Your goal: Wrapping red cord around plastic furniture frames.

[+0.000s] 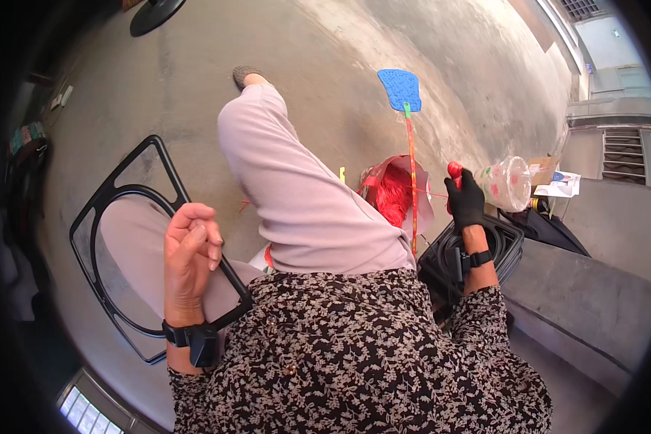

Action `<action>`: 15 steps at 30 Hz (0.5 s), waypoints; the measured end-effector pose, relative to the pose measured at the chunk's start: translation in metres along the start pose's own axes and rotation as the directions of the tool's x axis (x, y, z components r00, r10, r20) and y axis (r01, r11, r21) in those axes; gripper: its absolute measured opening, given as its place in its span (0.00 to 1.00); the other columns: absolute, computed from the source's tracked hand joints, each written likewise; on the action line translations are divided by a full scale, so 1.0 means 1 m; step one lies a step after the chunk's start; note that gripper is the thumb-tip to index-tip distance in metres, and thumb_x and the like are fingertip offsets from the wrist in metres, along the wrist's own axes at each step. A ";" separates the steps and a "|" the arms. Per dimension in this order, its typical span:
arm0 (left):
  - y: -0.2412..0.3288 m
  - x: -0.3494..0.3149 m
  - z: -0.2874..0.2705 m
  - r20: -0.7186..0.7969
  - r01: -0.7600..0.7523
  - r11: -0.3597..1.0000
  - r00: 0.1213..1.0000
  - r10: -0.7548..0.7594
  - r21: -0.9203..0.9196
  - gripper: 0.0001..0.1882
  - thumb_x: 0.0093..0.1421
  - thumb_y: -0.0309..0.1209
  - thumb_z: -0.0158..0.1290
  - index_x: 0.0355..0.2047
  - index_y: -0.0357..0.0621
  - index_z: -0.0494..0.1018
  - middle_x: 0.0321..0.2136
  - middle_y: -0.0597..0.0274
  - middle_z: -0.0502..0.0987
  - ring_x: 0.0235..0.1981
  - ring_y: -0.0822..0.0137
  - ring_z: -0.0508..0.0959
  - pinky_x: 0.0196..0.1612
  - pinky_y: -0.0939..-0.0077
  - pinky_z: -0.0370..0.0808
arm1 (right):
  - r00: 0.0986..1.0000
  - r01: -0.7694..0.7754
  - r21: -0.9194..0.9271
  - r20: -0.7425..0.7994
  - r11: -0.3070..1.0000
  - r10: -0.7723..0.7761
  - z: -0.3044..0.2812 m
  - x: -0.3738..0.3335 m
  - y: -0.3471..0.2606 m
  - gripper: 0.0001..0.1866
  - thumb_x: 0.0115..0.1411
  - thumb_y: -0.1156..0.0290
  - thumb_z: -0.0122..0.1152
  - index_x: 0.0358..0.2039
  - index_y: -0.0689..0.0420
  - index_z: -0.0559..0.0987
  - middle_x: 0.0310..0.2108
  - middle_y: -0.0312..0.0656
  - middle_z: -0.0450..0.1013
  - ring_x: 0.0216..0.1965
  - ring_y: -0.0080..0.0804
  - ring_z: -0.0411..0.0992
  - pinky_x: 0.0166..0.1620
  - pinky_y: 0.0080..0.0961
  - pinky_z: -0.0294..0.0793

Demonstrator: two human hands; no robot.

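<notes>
While the person steps forward over the bare grey concrete floor [325, 50], the head view shows the right hand [466, 202], in a black glove, closed around the red neck of a clear plastic bottle [506, 182] lying sideways, held out over a black plastic crate [510, 246] beside a low concrete ledge [586, 289]. That grip looks firm, fingers wrapped fully round. The left hand [189, 253] is bare and loosely curled, holding nothing, raised near the waist as if for balance. A long fly swatter with a blue mesh head and orange-red handle [411, 145] stands upright by a red fluffy bundle in a pinkish wrapper [394, 192], seemingly propped there. A black frame with an oval opening [87, 239] lies flat on the floor to the left.
</notes>
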State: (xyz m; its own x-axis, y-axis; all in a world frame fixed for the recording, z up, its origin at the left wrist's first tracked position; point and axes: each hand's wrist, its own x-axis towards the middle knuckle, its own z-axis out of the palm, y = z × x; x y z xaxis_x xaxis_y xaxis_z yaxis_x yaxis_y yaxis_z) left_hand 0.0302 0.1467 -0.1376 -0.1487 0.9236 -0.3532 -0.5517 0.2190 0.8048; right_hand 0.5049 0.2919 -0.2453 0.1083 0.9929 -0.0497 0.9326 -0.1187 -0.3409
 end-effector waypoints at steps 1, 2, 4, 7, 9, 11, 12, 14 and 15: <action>-0.001 0.001 0.000 -0.008 0.003 1.000 1.000 -0.003 -0.004 0.12 0.61 0.29 0.50 0.43 0.36 0.68 0.24 0.60 0.73 0.16 0.77 0.67 0.17 0.88 0.63 | 0.998 -0.039 0.001 0.040 0.999 0.039 0.008 -0.006 0.016 0.22 0.54 0.55 0.61 0.45 0.53 0.74 0.35 0.53 0.76 0.38 0.53 0.75 0.40 0.41 0.73; 0.001 0.002 0.001 -0.020 0.002 1.000 1.000 -0.003 -0.004 0.11 0.61 0.29 0.50 0.43 0.36 0.68 0.24 0.60 0.73 0.16 0.77 0.67 0.17 0.88 0.63 | 0.994 -0.074 0.005 0.082 0.997 0.073 0.015 -0.012 0.024 0.23 0.54 0.54 0.62 0.46 0.53 0.74 0.37 0.54 0.76 0.39 0.53 0.75 0.41 0.42 0.73; 0.001 0.002 0.002 -0.017 0.008 1.000 1.000 -0.008 0.000 0.11 0.61 0.29 0.50 0.43 0.36 0.68 0.24 0.60 0.73 0.16 0.77 0.67 0.17 0.88 0.63 | 0.990 -0.084 0.227 0.126 0.970 0.056 0.030 -0.024 0.031 0.23 0.53 0.54 0.63 0.43 0.56 0.76 0.35 0.51 0.77 0.37 0.46 0.77 0.39 0.36 0.73; 0.000 0.003 0.002 -0.015 0.015 1.000 1.000 -0.015 0.003 0.11 0.62 0.29 0.49 0.43 0.36 0.68 0.24 0.60 0.73 0.16 0.77 0.67 0.16 0.88 0.63 | 0.915 -0.271 0.420 0.393 0.866 0.096 0.050 -0.034 0.030 0.22 0.54 0.55 0.64 0.41 0.59 0.77 0.32 0.46 0.77 0.33 0.34 0.76 0.39 0.30 0.73; -0.002 0.005 0.000 -0.012 0.019 1.000 1.000 -0.019 0.005 0.11 0.63 0.29 0.49 0.43 0.36 0.68 0.24 0.60 0.73 0.16 0.77 0.67 0.16 0.88 0.63 | 0.927 -0.236 0.255 0.348 0.938 0.139 0.060 -0.041 0.037 0.22 0.54 0.55 0.64 0.42 0.58 0.76 0.33 0.48 0.77 0.36 0.39 0.77 0.41 0.32 0.74; -0.003 0.005 -0.003 0.006 -0.008 1.000 1.000 0.008 0.011 0.10 0.64 0.28 0.46 0.45 0.37 0.67 0.25 0.60 0.72 0.16 0.77 0.67 0.15 0.89 0.66 | 0.922 -0.257 0.150 0.335 0.955 0.196 0.063 -0.045 0.029 0.22 0.54 0.56 0.64 0.43 0.58 0.76 0.34 0.49 0.77 0.38 0.42 0.76 0.42 0.34 0.74; -0.003 0.005 -0.004 0.004 -0.008 1.000 1.000 0.008 0.014 0.10 0.64 0.28 0.46 0.45 0.37 0.67 0.25 0.60 0.72 0.16 0.77 0.67 0.15 0.89 0.66 | 0.966 -0.143 0.001 0.217 0.990 0.139 0.061 -0.047 0.026 0.21 0.54 0.57 0.63 0.43 0.57 0.76 0.34 0.49 0.77 0.39 0.44 0.76 0.42 0.35 0.74; -0.004 0.004 -0.007 -0.006 -0.034 0.999 0.999 0.033 -0.020 0.11 0.64 0.27 0.46 0.45 0.36 0.67 0.25 0.60 0.72 0.18 0.77 0.68 0.16 0.89 0.66 | 0.992 -0.040 -0.160 0.111 0.986 0.059 0.057 -0.047 0.014 0.19 0.55 0.58 0.62 0.44 0.55 0.76 0.34 0.49 0.77 0.40 0.46 0.76 0.42 0.37 0.74; -0.004 0.004 -0.008 -0.010 -0.034 0.999 0.999 0.034 -0.017 0.11 0.64 0.27 0.46 0.45 0.36 0.67 0.25 0.60 0.72 0.18 0.77 0.68 0.16 0.89 0.66 | 0.998 0.024 -0.052 0.064 0.998 -0.021 0.057 -0.045 0.008 0.17 0.55 0.59 0.61 0.43 0.54 0.77 0.33 0.48 0.77 0.40 0.46 0.76 0.42 0.37 0.74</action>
State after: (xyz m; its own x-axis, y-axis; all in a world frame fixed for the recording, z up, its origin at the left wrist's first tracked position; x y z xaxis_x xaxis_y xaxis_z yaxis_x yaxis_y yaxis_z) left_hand 0.0248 0.1472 -0.1460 -0.1760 0.9272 -0.3306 -0.5603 0.1818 0.8081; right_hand 0.4879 0.2460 -0.2996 0.0666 0.9925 -0.1021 0.9516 -0.0940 -0.2927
